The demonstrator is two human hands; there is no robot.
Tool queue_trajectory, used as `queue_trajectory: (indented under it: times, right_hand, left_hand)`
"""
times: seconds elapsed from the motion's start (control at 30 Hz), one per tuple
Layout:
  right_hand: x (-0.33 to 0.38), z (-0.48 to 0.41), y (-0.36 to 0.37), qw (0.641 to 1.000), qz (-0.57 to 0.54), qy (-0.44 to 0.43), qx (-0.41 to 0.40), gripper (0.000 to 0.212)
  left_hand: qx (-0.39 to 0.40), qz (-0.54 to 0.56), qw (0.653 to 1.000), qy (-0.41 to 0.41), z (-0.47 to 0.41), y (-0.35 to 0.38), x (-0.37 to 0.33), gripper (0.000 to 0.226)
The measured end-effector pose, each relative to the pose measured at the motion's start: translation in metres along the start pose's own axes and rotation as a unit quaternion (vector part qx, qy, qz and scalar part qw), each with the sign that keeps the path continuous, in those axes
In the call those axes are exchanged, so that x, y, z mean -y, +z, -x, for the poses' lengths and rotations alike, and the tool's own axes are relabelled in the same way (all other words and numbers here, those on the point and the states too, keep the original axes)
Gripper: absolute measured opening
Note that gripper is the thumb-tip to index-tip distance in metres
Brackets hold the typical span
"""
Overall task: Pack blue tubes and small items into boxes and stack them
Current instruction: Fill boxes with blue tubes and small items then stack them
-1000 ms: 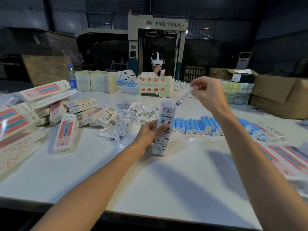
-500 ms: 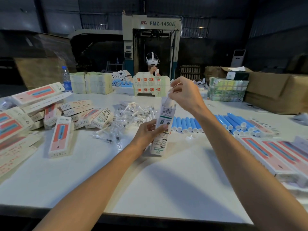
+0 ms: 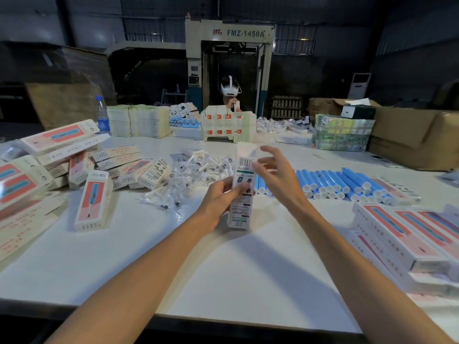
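Fingers (image 3: pixel 224 185) of my left hand (image 3: pixel 218 196) clamp the box (image 3: pixel 241 207) standing on the surface (image 3: pixel 223 269), long axis twelve to six, while my right hand (image 3: pixel 275 175), spread and empty, hovers at two o'clock by its top.

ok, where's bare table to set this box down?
Free: the near table in front of the held box, between the left box pile and the right box stack. Crowded: bagged parts and blue tubes behind it.
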State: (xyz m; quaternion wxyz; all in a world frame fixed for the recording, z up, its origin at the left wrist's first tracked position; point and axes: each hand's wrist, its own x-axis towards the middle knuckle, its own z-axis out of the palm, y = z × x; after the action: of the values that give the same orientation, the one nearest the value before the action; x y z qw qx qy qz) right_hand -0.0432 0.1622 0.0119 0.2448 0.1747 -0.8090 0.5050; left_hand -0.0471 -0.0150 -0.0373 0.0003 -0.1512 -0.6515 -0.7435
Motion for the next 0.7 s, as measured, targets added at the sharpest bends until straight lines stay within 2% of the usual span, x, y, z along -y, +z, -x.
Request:
queue_trajectory:
  times: [0.07,0.23,0.4,0.63,0.7]
  right_hand:
    - [-0.008,0.01,0.007,0.998,-0.061,-0.014,0.023,0.047]
    - [-0.011,0.015,0.009,0.994,-0.101,-0.034,0.03,0.049]
    - [-0.015,0.017,0.005,0.994,-0.08,-0.052,0.052,0.04]
    - [-0.013,0.015,0.003,0.995,-0.039,-0.061,0.069,0.027]
    - [-0.01,0.015,0.004,0.994,-0.07,-0.042,0.072,0.024]
  left_hand:
    - [-0.003,-0.008,1.0,0.026,0.0,0.002,0.001,0.038]
    - [0.034,-0.046,0.989,0.137,0.004,0.001,-0.003,0.079]
    - [0.059,-0.136,0.973,0.176,0.001,-0.003,-0.009,0.076]
    - [0.062,-0.171,0.967,0.18,-0.004,-0.009,-0.01,0.072]
    - [0.064,-0.169,0.968,0.177,-0.004,-0.01,-0.01,0.072]
